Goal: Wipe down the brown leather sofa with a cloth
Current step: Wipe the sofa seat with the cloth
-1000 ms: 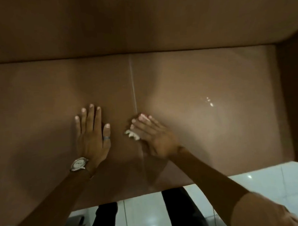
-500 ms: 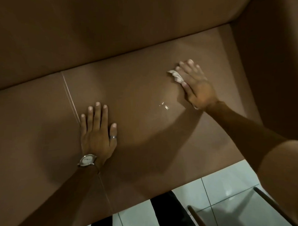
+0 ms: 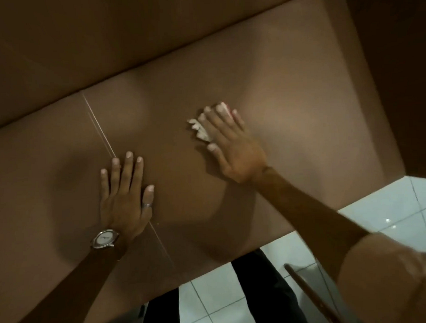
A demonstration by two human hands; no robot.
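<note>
Right hand [image 3: 233, 146] flat on the sofa [image 3: 302, 124] seat, fingers [image 3: 217, 117] spread, pinning the cloth [image 3: 200, 129], probably bunched, mid-cushion toward the back edge. Left hand [image 3: 122, 200] splayed empty by the seam [image 3: 98, 128], bracing the lean.

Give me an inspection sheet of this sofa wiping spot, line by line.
Surface: brown leather sofa seat, seam running across it.
Job's things: white cloth bunched under the right hand's fingers.
Clutter: nothing seen.
Hands: right hand pressed flat on the cloth; left hand flat on the seat over the seam, wearing a wristwatch and ring.
Cables: nothing seen.
Surroundings: white tiled floor; brown rod at lower right.
</note>
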